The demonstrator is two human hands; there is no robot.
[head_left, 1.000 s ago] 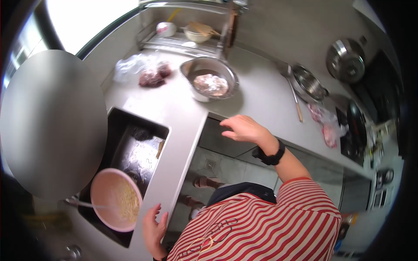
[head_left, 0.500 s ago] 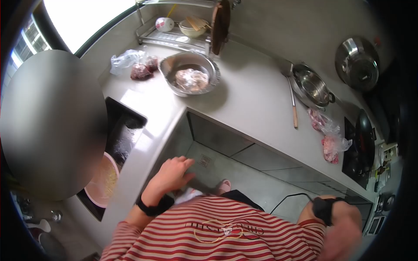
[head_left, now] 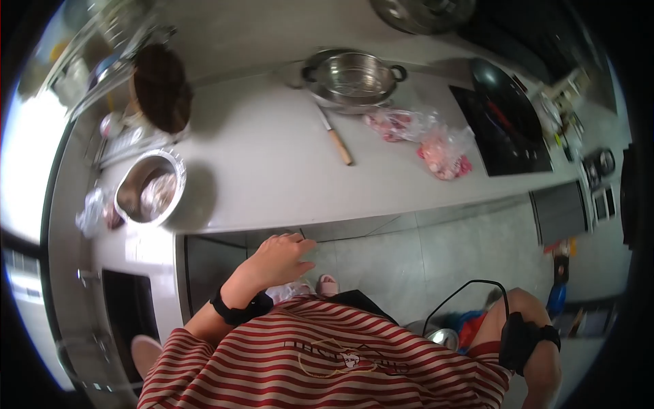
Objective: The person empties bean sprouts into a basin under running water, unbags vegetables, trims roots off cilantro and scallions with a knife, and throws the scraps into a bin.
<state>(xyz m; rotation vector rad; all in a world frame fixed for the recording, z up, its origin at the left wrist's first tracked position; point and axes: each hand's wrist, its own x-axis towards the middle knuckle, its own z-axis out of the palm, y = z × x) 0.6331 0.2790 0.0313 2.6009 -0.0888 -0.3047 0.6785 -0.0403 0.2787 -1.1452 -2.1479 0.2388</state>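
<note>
My left hand (head_left: 279,260) is held in the air in front of my striped shirt, over the floor by the counter's front edge. Its fingers are apart and it holds nothing. A black band circles the wrist. At the lower right is my right arm with a black strap; what shows of my right hand (head_left: 543,373) hangs low and its fingers cannot be made out. Nearest ahead on the counter (head_left: 259,163) lies a metal utensil with a wooden handle (head_left: 340,148). Bagged raw meat (head_left: 443,158) lies to its right.
A steel steamer pot (head_left: 354,76) stands at the back, a wok (head_left: 507,99) on the black hob (head_left: 487,153). To the left are a steel basin (head_left: 178,174) with bagged meat, a round wooden board (head_left: 160,88), the sink (head_left: 129,313) and a pink bowl (head_left: 145,353).
My view has swung right, toward the steamer pot and hob. The basin and sink now appear further left. The other person at the left is out of view. My left hand stays open.
</note>
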